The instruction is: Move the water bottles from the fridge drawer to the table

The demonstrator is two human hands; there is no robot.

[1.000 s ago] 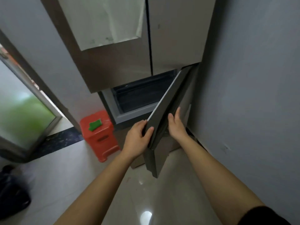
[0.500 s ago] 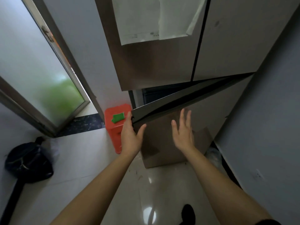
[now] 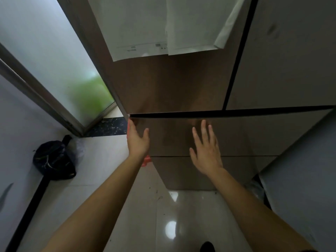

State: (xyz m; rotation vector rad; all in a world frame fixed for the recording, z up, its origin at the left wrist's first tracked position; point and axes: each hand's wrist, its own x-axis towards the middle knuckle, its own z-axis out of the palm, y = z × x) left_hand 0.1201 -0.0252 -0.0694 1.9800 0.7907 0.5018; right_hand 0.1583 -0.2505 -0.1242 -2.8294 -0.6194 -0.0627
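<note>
- Found the fridge drawer [image 3: 236, 135] pushed in at mid-frame, just under the two upper doors [image 3: 172, 84]; brown front level with the panels around it, thin dark gap along its top edge.
- Could not see the water bottles (nothing of the drawer's inside on show).
- Noted the left hand [image 3: 137, 140] at the left end of the drawer front: fingers straight and together along the left edge, thumb spread onto the face, gripping nothing.
- Noted the right hand [image 3: 206, 155] further right over the same front: fingers straight and fanned, palm toward the panel, gripping nothing (contact with the surface not certain).
- Recorded a second brown panel [image 3: 190, 173] directly below the drawer, reaching down to the floor [image 3: 181, 224], pale and glossy.
- Recorded white paper sheets [image 3: 145, 24] on the left upper door, one corner curled.
- Logged a red-orange sliver [image 3: 147, 161] just behind the left wrist (kind not clear).
- Logged, far left, a frosted glass door [image 3: 45, 51] with a green blur behind it; nearer, a black bag [image 3: 52, 160] on the floor beside the left wall.
- Logged a grey wall [image 3: 309, 179] close on the right.
</note>
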